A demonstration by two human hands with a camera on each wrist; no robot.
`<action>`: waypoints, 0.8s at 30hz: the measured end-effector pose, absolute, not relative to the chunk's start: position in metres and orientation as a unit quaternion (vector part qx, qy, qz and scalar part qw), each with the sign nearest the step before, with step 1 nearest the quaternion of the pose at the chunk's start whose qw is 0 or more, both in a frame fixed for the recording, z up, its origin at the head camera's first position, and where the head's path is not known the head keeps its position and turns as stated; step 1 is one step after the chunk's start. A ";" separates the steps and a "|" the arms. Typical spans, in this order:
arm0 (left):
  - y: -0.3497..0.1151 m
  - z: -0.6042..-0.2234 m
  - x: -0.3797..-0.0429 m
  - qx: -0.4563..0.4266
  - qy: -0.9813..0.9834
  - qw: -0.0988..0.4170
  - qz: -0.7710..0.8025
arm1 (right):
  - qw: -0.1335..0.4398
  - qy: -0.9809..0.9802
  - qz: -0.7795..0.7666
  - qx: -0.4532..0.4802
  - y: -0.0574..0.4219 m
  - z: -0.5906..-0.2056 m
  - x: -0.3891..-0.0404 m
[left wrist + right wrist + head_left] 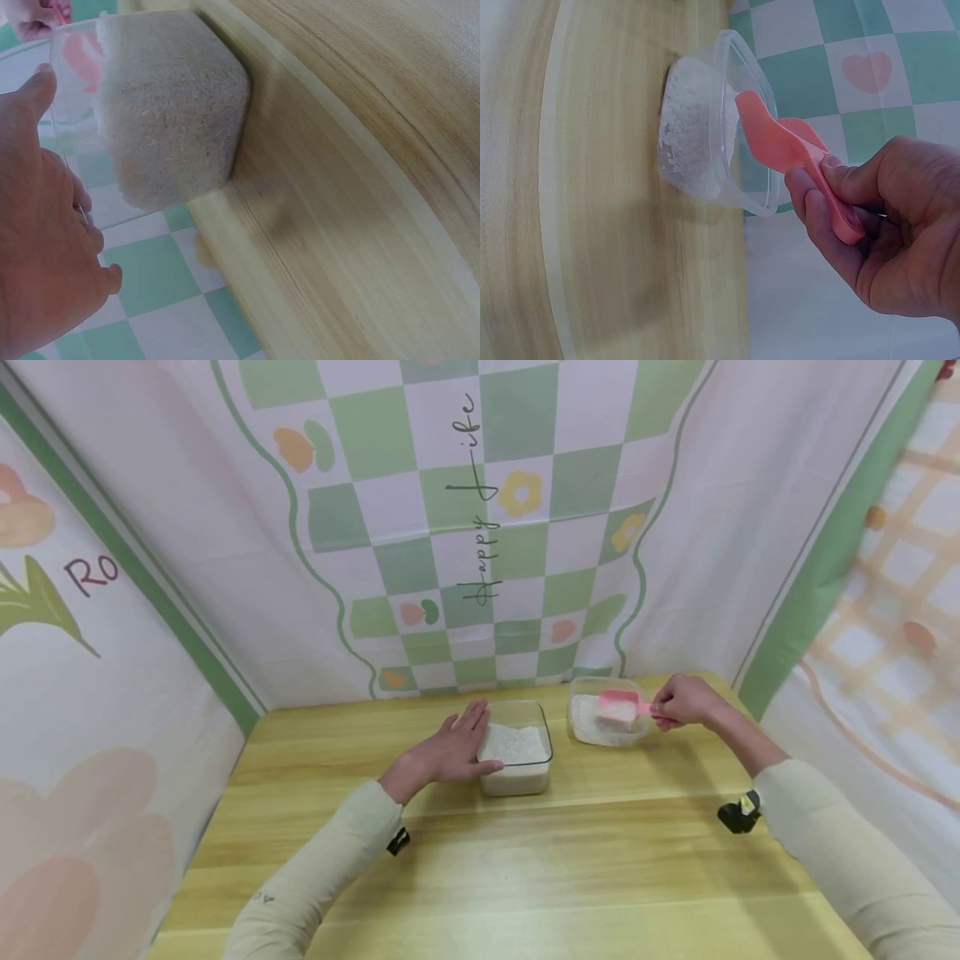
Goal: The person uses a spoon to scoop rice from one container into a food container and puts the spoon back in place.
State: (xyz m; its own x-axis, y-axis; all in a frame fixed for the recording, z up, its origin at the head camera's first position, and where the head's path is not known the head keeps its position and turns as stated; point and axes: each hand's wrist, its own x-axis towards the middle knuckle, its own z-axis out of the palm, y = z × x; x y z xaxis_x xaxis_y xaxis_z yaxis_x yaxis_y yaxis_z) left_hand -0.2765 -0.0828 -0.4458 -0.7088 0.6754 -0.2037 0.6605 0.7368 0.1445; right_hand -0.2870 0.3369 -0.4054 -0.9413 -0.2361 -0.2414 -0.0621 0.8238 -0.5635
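My left hand (453,750) rests on the left rim of a clear square container (516,779), fingers stretched out and thumb along the front edge. Rice (176,105) fills much of this container, as its side shows in the left wrist view. At its right, my right hand (684,700) grips a pink scoop (619,697) by the handle. The scoop's bowl is over a smaller clear plastic tub (721,120) with white, grainy contents (692,124), and some white material shows in the bowl.
Both containers stand near the back edge of a wooden table (480,877). A green-and-white checked cloth (450,485) hangs right behind them. More printed cloth hangs on the left and right sides.
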 end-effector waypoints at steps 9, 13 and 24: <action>-0.082 -0.445 -0.276 0.361 0.924 0.123 0.037 | 0.140 0.952 -0.259 -0.086 0.335 -0.402 -0.282; -0.082 -0.445 -0.275 0.362 0.923 0.122 0.036 | 0.136 0.956 -0.245 -0.088 0.335 -0.401 -0.281; -0.082 -0.444 -0.274 0.365 0.923 0.119 0.037 | 0.114 0.968 -0.197 -0.101 0.336 -0.400 -0.280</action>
State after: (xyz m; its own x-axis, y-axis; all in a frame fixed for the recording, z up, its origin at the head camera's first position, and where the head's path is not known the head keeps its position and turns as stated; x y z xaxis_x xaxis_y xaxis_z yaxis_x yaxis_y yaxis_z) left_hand -0.2740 -0.0820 -0.4435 -0.7052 0.6823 -0.1926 0.6649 0.7308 0.1546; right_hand -0.2796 0.3357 -0.4001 -0.9536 -0.2409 -0.1808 -0.1509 0.9015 -0.4055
